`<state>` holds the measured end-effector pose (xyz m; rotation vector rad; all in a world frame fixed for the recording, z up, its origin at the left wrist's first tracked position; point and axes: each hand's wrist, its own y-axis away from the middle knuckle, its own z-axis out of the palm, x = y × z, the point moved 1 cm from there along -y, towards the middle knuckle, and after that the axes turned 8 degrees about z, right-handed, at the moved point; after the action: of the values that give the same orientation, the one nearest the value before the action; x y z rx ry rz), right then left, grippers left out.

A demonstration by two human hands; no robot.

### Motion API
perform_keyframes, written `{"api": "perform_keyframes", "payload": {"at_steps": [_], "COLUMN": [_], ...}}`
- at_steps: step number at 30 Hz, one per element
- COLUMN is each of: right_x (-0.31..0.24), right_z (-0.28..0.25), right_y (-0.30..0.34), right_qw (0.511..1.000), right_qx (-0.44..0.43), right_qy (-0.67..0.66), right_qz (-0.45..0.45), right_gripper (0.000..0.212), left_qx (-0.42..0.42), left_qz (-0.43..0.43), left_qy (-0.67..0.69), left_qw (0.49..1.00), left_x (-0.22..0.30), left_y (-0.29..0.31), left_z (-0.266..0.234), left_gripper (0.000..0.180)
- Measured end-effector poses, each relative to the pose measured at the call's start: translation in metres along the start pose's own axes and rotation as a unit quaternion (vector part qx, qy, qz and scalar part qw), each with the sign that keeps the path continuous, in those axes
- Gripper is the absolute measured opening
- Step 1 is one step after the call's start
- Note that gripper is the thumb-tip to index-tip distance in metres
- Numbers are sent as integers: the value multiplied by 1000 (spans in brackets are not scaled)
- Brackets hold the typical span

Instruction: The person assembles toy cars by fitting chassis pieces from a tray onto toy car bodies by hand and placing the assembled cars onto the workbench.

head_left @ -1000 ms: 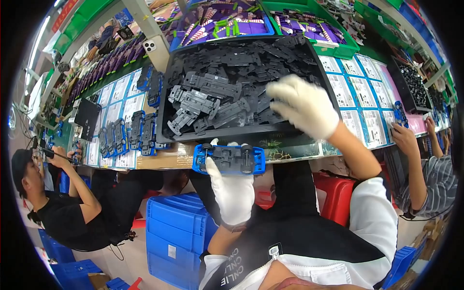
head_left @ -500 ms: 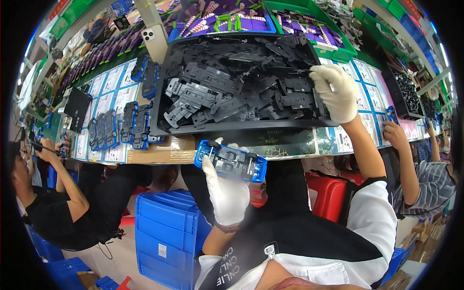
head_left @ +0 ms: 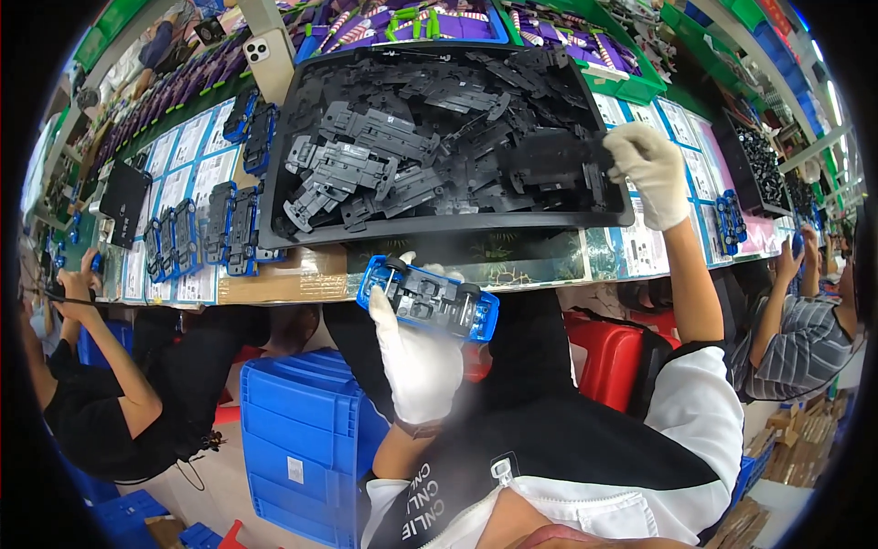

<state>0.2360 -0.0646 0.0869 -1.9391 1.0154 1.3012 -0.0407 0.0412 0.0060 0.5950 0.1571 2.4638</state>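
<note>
My gloved left hand [head_left: 416, 361] grips a blue toy car [head_left: 428, 297] turned underside up in front of the table edge. Its grey inner parts and wheel axles show. At the right end of a black tray [head_left: 439, 227], my gloved right hand [head_left: 651, 174] has its fingers pinched on the end of a black toy car chassis plate [head_left: 556, 163], which is smeared by motion. Beneath it, the tray holds a heap of similar black chassis plates [head_left: 366, 137].
Blue toy cars with black undersides [head_left: 233, 224] lie left of the tray. A phone [head_left: 268, 59] stands behind them. Green bins [head_left: 631, 87] and purple parts [head_left: 439, 26] are at the back. A blue crate [head_left: 302, 448] is below left. Co-workers sit at both sides.
My right hand now holds a black chassis plate lifted off the heap at the tray's right end. The left hand keeps the toy car nearly in place. The whole view has shifted slightly.
</note>
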Motion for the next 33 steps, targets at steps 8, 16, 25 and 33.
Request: {"api": "perform_keyframes", "payload": {"at_steps": [8, 16, 25, 33], "right_x": [6, -5, -13, -9], "right_z": [-10, 35, 56, 70], "right_y": [2, -2, -7, -9], "right_qw": [776, 822, 739, 776], "right_qx": [-53, -155, -219, -232], "right_qy": [465, 414, 506, 475], "right_qz": [-422, -359, -387, -345], "right_gripper": [21, 50, 38, 43], "left_qx": [3, 0, -15, -2], "left_qz": [-8, -17, -37, -57], "left_qy": [-5, 8, 40, 63], "left_qw": [1000, 1000, 998, 996], "left_x": [1, -3, -2, -9], "left_y": [-1, -3, -7, -10], "left_z": [-4, 1, -3, -6], "left_gripper": [62, 73, 75, 71]}}
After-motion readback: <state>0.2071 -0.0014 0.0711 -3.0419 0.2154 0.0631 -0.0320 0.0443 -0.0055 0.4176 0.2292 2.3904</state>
